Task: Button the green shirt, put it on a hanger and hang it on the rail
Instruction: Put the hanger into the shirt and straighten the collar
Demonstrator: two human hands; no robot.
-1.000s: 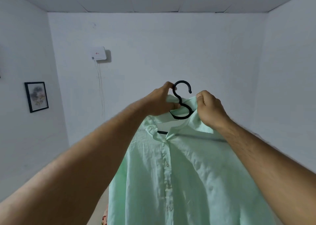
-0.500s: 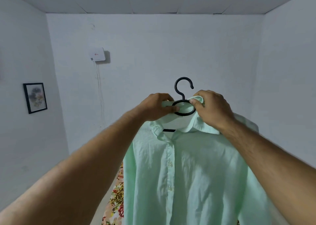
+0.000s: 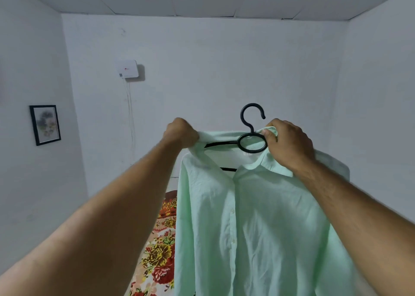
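Observation:
The pale green shirt (image 3: 253, 223) hangs in front of me at arm's length, its front placket buttoned down the middle. A black plastic hanger (image 3: 252, 124) sits inside it, hook sticking up above the collar and a round loop below the hook. My left hand (image 3: 179, 133) is closed on the left end of the collar, pulled out to the left. My right hand (image 3: 287, 142) pinches the collar next to the hanger's loop. Most of the hanger's arms are hidden under the cloth. No rail is in view.
White walls stand close ahead and on both sides. A white box (image 3: 126, 68) with a hanging cable is fixed to the far wall, and a framed picture (image 3: 45, 124) hangs on the left wall. A floral bedsheet (image 3: 157, 250) lies low behind the shirt.
My left hand has slid left along the collar, away from the hanger's neck, spreading the collar out. The shirt and hanger sit more squarely and slightly to the right.

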